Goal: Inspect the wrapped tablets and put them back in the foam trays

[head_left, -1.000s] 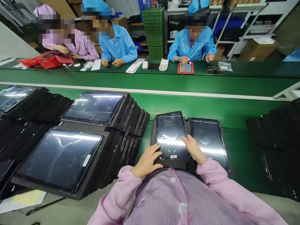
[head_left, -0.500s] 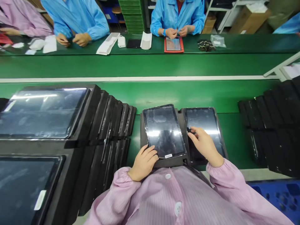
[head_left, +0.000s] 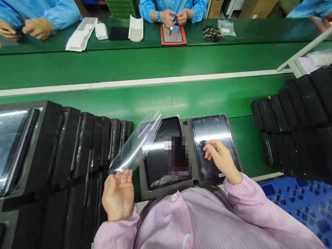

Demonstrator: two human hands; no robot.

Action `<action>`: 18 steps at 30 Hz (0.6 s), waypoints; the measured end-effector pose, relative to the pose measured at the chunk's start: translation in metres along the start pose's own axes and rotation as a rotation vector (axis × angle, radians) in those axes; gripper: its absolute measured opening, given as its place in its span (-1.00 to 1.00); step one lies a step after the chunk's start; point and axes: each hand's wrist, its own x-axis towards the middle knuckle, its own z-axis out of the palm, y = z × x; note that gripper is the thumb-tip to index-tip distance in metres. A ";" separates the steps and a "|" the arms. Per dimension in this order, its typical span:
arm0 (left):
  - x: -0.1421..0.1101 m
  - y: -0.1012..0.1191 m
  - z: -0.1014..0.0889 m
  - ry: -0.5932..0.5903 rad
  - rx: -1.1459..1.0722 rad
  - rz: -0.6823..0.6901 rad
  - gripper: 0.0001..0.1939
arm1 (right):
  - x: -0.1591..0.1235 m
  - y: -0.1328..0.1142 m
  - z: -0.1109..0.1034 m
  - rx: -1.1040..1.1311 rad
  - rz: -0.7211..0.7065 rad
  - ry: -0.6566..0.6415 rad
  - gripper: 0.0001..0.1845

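My left hand (head_left: 119, 193) pinches the lower corner of a clear protective film (head_left: 135, 147), left of a tablet with a dark, glossy screen (head_left: 155, 162). The film curls up and reaches over that tablet's left edge. This tablet lies in the left half of a black foam tray (head_left: 193, 152). In the right half lies a second tablet (head_left: 211, 126), its screen hazy, with a small white label near the bottom. My right hand (head_left: 219, 155) hovers over or rests on this second screen with its fingers curled together; what they hold, if anything, cannot be made out.
Stacked black foam trays (head_left: 70, 138) stand at the left, and more black trays (head_left: 293, 121) at the right. A blue plastic crate (head_left: 298, 200) is low at the right. Across the green bench (head_left: 166, 97), a person in blue handles something above a tablet on a red mat (head_left: 184, 38).
My left hand has moved left and lifted the clear film off the left tablet, which now sits straighter in the tray. My right hand stays over the right tablet. The view has shifted.
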 end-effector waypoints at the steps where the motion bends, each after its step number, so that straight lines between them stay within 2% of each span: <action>1: -0.004 0.002 -0.003 -0.011 0.010 -0.001 -0.84 | 0.003 -0.003 0.004 0.046 0.030 -0.046 -0.68; 4: -0.010 0.002 -0.017 -0.073 0.082 -0.003 -0.75 | 0.014 -0.017 0.017 0.151 0.119 -0.156 -0.68; 6: -0.012 -0.002 -0.030 -0.177 0.164 0.069 -0.70 | 0.023 -0.029 0.028 0.160 0.183 -0.219 -0.72; 8: -0.013 -0.007 -0.042 -0.366 0.339 0.225 -0.79 | 0.032 -0.042 0.042 0.086 0.225 -0.299 -0.75; 10: -0.014 -0.012 -0.050 -0.686 0.611 0.495 -0.86 | 0.041 -0.054 0.056 -0.086 0.205 -0.363 -0.74; 12: -0.015 -0.015 -0.054 -1.012 0.884 0.855 -0.75 | 0.045 -0.064 0.070 -0.376 0.109 -0.362 -0.73; 13: -0.015 -0.015 -0.054 -1.118 0.980 1.030 -0.71 | 0.045 -0.068 0.076 -0.562 0.030 -0.345 -0.75; 14: -0.015 -0.015 -0.054 -1.171 1.042 1.176 -0.70 | 0.043 -0.070 0.080 -0.747 -0.064 -0.332 -0.78; 15: -0.016 -0.015 -0.053 -1.175 1.084 1.276 -0.69 | 0.038 -0.072 0.084 -0.903 -0.163 -0.336 -0.79; 17: -0.016 -0.016 -0.053 -1.142 1.128 1.362 -0.70 | 0.022 -0.074 0.084 -1.069 -0.341 -0.426 -0.77; 18: -0.016 -0.016 -0.053 -1.133 1.132 1.378 -0.70 | 0.012 -0.075 0.081 -1.073 -0.434 -0.534 -0.78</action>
